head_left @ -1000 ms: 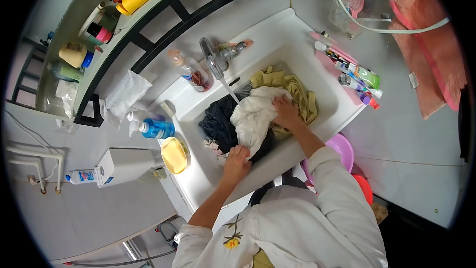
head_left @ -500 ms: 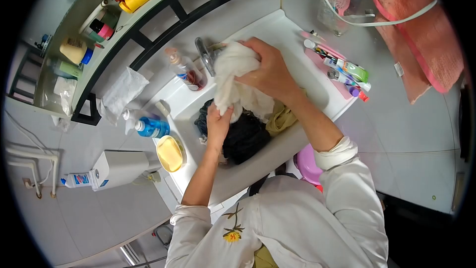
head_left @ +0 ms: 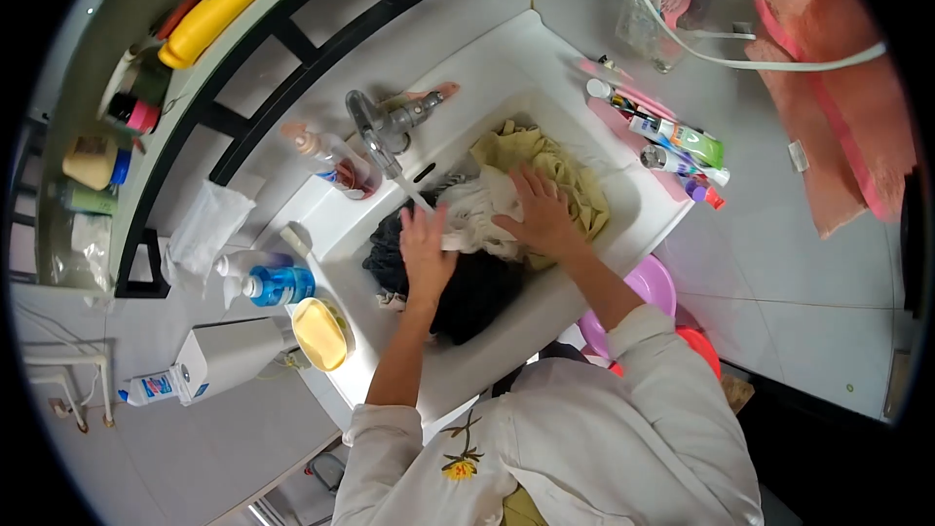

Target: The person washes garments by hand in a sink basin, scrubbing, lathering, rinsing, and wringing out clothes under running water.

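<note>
Head view: white cloth, raised a moment ago, is now being spread low in the sink beneath left hand and right hand, fingers apart; handling is apparently being resumed there.

Pale grey wall tiles with thin joints, as met at three o'clock from my standpoint. A pale shelf edged by a black rail spans nine to twelve; white pipes run between eight and nine. Lighting bright, fairly even.
</note>
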Motion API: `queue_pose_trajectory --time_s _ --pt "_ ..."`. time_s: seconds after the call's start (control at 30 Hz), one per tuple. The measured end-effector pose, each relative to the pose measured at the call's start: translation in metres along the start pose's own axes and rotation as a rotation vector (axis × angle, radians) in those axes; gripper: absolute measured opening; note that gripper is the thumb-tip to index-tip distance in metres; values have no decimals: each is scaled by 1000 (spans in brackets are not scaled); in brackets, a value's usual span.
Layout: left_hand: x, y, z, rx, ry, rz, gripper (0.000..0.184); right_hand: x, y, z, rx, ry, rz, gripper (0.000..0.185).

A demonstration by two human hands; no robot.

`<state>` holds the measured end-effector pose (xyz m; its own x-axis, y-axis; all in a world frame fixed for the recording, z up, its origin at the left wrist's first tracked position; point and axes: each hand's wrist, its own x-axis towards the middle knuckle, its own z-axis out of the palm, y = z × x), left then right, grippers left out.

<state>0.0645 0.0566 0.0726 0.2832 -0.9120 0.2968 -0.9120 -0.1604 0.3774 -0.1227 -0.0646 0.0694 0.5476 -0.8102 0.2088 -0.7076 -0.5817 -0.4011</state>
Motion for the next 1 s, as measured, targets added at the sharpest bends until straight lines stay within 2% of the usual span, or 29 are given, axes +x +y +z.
queue_pose_trajectory --time_s 0.07,0.17,0.27,0.3,0.37,0.4,0.47,0.5,0.57,0.6,0.63,0.7,0.77,0.8,0.87,0.9,0.97,1.0 --pt "14 25 11 117 -190 -24 86 5 -1 30 -79 70 24 79" --pt "29 21 57 -71 -259 7 89 3 -7 36 -154 -199 -4 68" --pt "44 13 80 -40 -297 -42 87 25 13 52 -10 -291 22 66" --pt "47 9 89 32 -289 -39 80 31 15 55 -48 -276 2 64" --pt "56 -5 112 -75 -325 -97 68 42 19 60 -123 -249 -38 59" --pt "56 -13 125 -129 -349 -130 62 43 26 76 -28 -243 -34 54" --pt "46 -31 154 74 -214 45 51 44 43 110 157 -225 -22 46" --pt "43 -36 163 175 -139 137 46 53 45 109 193 -325 12 45" --pt "57 -20 149 209 -215 27 41 85 32 82 267 -508 73 41" --pt "67 -14 143 228 -237 -29 39 102 24 68 176 -618 89 43" --pt "66 -24 157 263 -210 -13 45 117 14 54 81 -723 102 44" --pt "47 -56 193 337 -170 17 58 116 12 54 13 -677 90 45" --pt "74 -14 126 90 -305 -201 54 98 27 75 59 -364 38 44" --pt "85 3 98 -39 -366 -308 52 96 32 71 145 -393 79 44" --pt "65 -30 111 -335 -159 -236 44 91 37 64 326 -451 161 43" --pt "55 -45 119 -482 -60 -194 40 81 38 67 460 -382 267 42" --pt "51 -43 132 -926 41 -433 34 59 42 80 712 -235 473 40" --pt "48 -35 138 -1152 91 -557 31 55 45 84 874 -257 595 38"
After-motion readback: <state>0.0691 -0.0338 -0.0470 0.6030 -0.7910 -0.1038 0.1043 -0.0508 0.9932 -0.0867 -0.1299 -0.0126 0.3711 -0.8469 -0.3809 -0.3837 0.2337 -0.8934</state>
